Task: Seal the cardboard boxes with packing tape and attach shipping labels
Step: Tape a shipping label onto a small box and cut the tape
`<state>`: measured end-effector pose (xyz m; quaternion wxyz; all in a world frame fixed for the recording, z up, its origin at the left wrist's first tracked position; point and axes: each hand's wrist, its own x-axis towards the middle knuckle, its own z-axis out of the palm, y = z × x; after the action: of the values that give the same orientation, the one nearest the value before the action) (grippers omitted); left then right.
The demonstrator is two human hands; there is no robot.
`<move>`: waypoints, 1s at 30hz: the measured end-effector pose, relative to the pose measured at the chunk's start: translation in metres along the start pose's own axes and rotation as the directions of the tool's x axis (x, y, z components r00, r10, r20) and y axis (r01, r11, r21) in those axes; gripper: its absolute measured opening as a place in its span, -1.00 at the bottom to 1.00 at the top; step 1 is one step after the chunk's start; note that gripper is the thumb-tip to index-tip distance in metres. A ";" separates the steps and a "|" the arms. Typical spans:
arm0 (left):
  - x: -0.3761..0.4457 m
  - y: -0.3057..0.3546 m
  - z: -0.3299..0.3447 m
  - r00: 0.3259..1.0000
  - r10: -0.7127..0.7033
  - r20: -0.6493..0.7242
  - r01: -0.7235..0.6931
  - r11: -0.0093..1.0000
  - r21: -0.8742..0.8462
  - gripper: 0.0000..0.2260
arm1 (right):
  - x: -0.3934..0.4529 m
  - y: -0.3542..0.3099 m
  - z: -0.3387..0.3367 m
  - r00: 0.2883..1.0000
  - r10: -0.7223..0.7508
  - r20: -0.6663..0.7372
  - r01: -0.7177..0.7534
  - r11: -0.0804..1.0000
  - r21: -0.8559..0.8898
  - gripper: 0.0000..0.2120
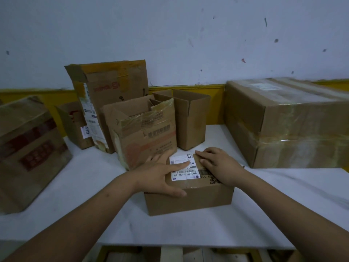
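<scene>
Head view, hands at centre. Left hand (160, 176) is lying flat on the small cardboard box (188, 199), fingers straight, its index finger pressing along the white shipping label (184, 168) while the thumb is resting over the box's near top edge. Right hand (217, 165) is pressing the box top at the label's 3 o'clock side, fingers extended and loosely bent, gripping nothing. Label is sitting on the top face of the box, barcode and printed digits facing up. Box is standing closed on the white table (94, 178), just in front of the person.

At 11 o'clock from the box, touching or just beside it, an open worn carton (143, 133) with clear tape on its flap is standing. At 12 o'clock an open plain carton (190, 121) is standing; behind these, a tall carton (113, 87) is leaning. At 2 o'clock a large taped carton (287, 121) is resting; at 9 o'clock, well apart, a red-printed carton (30, 152) is tilting.
</scene>
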<state>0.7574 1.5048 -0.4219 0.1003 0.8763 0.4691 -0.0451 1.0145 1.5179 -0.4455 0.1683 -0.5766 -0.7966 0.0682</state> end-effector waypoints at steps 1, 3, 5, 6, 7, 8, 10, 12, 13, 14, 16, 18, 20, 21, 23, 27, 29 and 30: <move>0.001 0.000 0.001 1.000 0.007 -0.017 -0.007 1.000 0.004 -0.24 | 0.001 -0.001 -0.001 1.000 0.006 0.014 -0.006 0.999 -0.032 -0.56; 0.001 0.000 0.004 0.999 0.018 -0.049 -0.017 1.000 0.010 -0.27 | 0.005 -0.005 -0.002 0.999 0.011 0.053 -0.003 0.990 -0.141 -0.53; 0.000 0.001 0.006 0.997 0.016 -0.073 -0.015 1.000 0.014 -0.28 | 0.005 -0.010 0.000 0.994 0.020 0.108 0.005 0.974 -0.225 -0.48; -0.001 0.002 0.007 0.997 0.012 -0.079 -0.010 1.000 0.021 -0.28 | 0.005 -0.012 0.002 0.989 0.031 0.142 0.003 0.972 -0.233 -0.45; -0.001 0.003 0.008 0.997 0.008 -0.083 -0.005 1.000 0.029 -0.29 | 0.004 -0.012 0.005 0.984 0.043 0.170 -0.003 0.973 -0.229 -0.44; -0.002 0.004 0.009 0.996 0.003 -0.088 0.000 1.000 0.030 -0.29 | 0.005 -0.011 0.007 0.979 0.053 0.196 -0.007 0.973 -0.229 -0.44; -0.004 0.005 0.008 0.995 -0.013 -0.099 0.014 1.000 0.010 -0.31 | 0.007 -0.013 0.006 0.974 0.045 0.223 0.012 0.969 -0.248 -0.43; -0.005 0.007 0.007 0.993 -0.026 -0.113 0.026 1.000 0.002 -0.32 | 0.005 -0.022 -0.005 0.967 0.047 0.252 0.011 0.974 -0.224 -0.46; -0.006 0.008 0.006 0.992 -0.030 -0.122 0.031 0.999 0.010 -0.32 | 0.002 -0.028 -0.012 0.962 0.064 0.266 -0.010 0.980 -0.199 -0.48; -0.008 0.009 0.006 0.991 -0.035 -0.128 0.038 0.999 0.023 -0.32 | -0.001 -0.031 -0.018 0.958 0.084 0.274 -0.037 0.984 -0.173 -0.49; -0.014 0.014 0.006 0.988 -0.057 -0.143 0.063 0.997 0.036 -0.36 | -0.006 -0.027 -0.024 0.960 0.115 0.254 -0.073 0.983 -0.168 -0.49; -0.025 0.016 0.008 0.974 -0.080 -0.211 0.084 0.996 0.008 -0.41 | -0.012 -0.016 -0.024 0.975 0.187 0.120 -0.169 0.975 -0.148 -0.45; -0.044 0.018 0.015 0.925 -0.110 -0.365 0.069 0.990 -0.123 -0.44 | -0.028 -0.009 -0.024 0.974 0.215 -0.071 -0.223 0.965 -0.139 -0.43; -0.057 0.022 0.021 0.869 -0.157 -0.469 0.045 0.969 -0.242 -0.48 | -0.039 -0.012 -0.025 0.967 0.189 -0.173 -0.212 0.969 -0.126 -0.44; -0.083 0.035 0.039 0.704 -0.333 -0.627 -0.033 0.867 -0.497 -0.66 | -0.069 -0.025 -0.025 0.925 0.074 -0.373 -0.099 0.994 -0.049 -0.52; -0.126 0.076 0.089 0.479 -0.719 -0.503 -0.040 0.555 -0.831 -0.87 | -0.121 -0.061 -0.001 0.827 -0.230 -0.513 0.206 0.973 -0.103 -0.87; -0.133 0.089 0.115 0.433 -0.851 -0.297 0.033 0.345 -0.938 -0.80 | -0.134 -0.077 0.018 0.851 -0.304 -0.429 0.278 0.953 -0.123 -0.94; -0.131 0.092 0.127 0.437 -0.879 -0.189 0.076 0.246 -0.966 -0.74 | -0.136 -0.084 0.029 0.883 -0.311 -0.351 0.300 0.950 -0.087 -0.93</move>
<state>0.7629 1.3208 -0.5112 0.3076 0.4001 0.6895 0.5195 0.9671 1.3650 -0.4726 0.3113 -0.4492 -0.8338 -0.0779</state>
